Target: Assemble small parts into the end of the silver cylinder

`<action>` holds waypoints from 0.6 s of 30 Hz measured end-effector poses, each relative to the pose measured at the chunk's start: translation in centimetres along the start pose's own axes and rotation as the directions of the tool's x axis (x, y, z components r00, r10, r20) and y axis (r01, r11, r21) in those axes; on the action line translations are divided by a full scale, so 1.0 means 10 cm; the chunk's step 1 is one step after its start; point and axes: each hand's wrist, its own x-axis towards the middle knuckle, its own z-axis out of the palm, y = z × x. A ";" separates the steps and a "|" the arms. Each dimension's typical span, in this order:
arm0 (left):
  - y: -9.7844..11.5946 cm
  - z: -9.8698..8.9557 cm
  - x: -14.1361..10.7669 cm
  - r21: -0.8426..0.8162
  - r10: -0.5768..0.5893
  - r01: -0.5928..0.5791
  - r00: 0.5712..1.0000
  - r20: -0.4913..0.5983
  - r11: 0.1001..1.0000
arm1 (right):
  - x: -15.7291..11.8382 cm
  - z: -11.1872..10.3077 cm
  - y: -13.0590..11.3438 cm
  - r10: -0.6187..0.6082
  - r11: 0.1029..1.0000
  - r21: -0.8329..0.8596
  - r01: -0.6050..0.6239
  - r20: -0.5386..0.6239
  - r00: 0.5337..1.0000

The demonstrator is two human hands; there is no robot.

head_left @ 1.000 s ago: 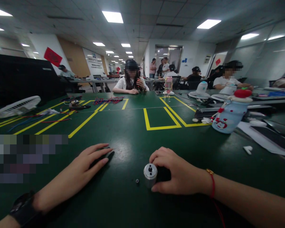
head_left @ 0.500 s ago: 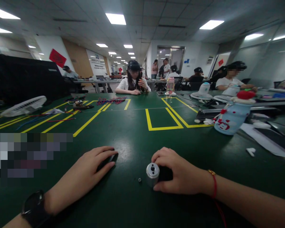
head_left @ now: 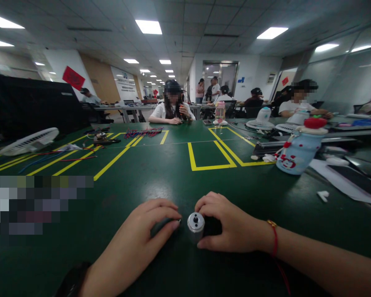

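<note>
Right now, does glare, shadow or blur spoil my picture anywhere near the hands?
All in the head view: soft glare whitens the green tabletop beyond the left hand; the space between the right hand and the metal cylinder sinks into darkness; the small metal piece at the left fingertips is too small to make out.

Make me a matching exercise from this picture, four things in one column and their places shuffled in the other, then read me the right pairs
Things:
1. silver metal cylinder
2. light blue bottle with a red top
3. red string bracelet
4. tangled heap of red and blue wires

Places:
A. around the right wrist
B. toward the far edge of the dark green table, left of centre
C. upright between the right hand's thumb and fingers
D. on the table's right side

Pairs: 1-C, 2-D, 3-A, 4-B
</note>
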 end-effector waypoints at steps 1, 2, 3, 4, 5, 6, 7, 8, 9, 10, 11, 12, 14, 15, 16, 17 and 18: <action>0.05 -0.03 0.04 -0.025 0.004 -0.005 1.000 -0.029 1.000 | 0.00 0.00 0.00 -0.003 1.000 0.003 0.003 0.001 1.000; 0.10 -0.06 0.08 -0.043 0.012 -0.014 0.999 -0.048 0.999 | 0.00 0.00 0.00 -0.007 1.000 0.003 0.007 0.003 1.000; 0.16 -0.09 0.11 -0.049 0.028 -0.031 0.998 -0.059 0.998 | 0.00 0.00 0.00 -0.009 1.000 0.002 0.009 0.004 1.000; 0.22 -0.11 0.15 -0.044 0.049 -0.052 0.997 -0.060 0.998 | 0.00 0.00 0.00 -0.011 1.000 -0.001 0.011 0.007 1.000; 0.27 -0.13 0.18 -0.030 0.075 -0.076 0.996 -0.046 0.997 | -0.01 0.00 0.00 -0.014 1.000 -0.003 0.014 0.010 1.000; 0.31 -0.13 0.20 -0.007 0.099 -0.099 0.995 -0.027 0.995 | -0.01 0.00 0.00 -0.017 1.000 -0.005 0.017 0.009 1.000; 0.34 -0.14 0.21 0.018 0.118 -0.118 0.993 -0.006 0.993 | -0.01 0.00 0.00 -0.020 1.000 -0.007 0.020 0.009 1.000; 0.35 -0.14 0.22 0.043 0.131 -0.131 0.991 0.012 0.990 | -0.01 0.01 0.01 -0.022 1.000 -0.007 0.022 0.008 1.000; 0.36 -0.14 0.23 0.066 0.142 -0.143 0.990 0.027 0.988 | -0.01 0.01 0.01 -0.025 1.000 -0.007 0.025 0.007 1.000; 0.36 -0.14 0.23 0.086 0.148 -0.151 0.988 0.039 0.985 | -0.01 0.01 0.01 -0.025 1.000 -0.008 0.025 0.006 1.000; 0.35 -0.14 0.23 0.103 0.152 -0.156 0.987 0.045 0.982 | -0.01 0.01 0.01 -0.024 1.000 -0.011 0.025 0.006 1.000; 0.35 -0.14 0.23 0.118 0.157 -0.162 0.986 0.051 0.980 | -0.01 0.01 0.01 -0.023 1.000 -0.014 0.023 0.007 1.000; 0.34 -0.14 0.23 0.145 0.170 -0.178 0.983 0.067 0.973 | -0.01 0.02 0.02 -0.020 1.000 -0.020 0.021 0.008 1.000; 0.34 -0.15 0.23 0.153 0.175 -0.185 0.982 0.075 0.971 | -0.01 0.02 0.02 -0.019 1.000 -0.020 0.019 0.009 1.000; 0.34 -0.15 0.22 0.157 0.179 -0.190 0.981 0.080 0.969 | -0.01 0.02 0.02 -0.019 1.000 -0.019 0.020 0.009 1.000; 0.33 -0.15 0.21 0.155 0.179 -0.191 0.980 0.083 0.969 | -0.01 0.02 0.02 -0.022 1.000 -0.016 0.022 0.008 1.000; 0.31 -0.16 0.20 0.150 0.173 -0.183 0.982 0.079 0.972 | -0.01 0.01 0.02 -0.022 1.000 -0.013 0.022 0.007 1.000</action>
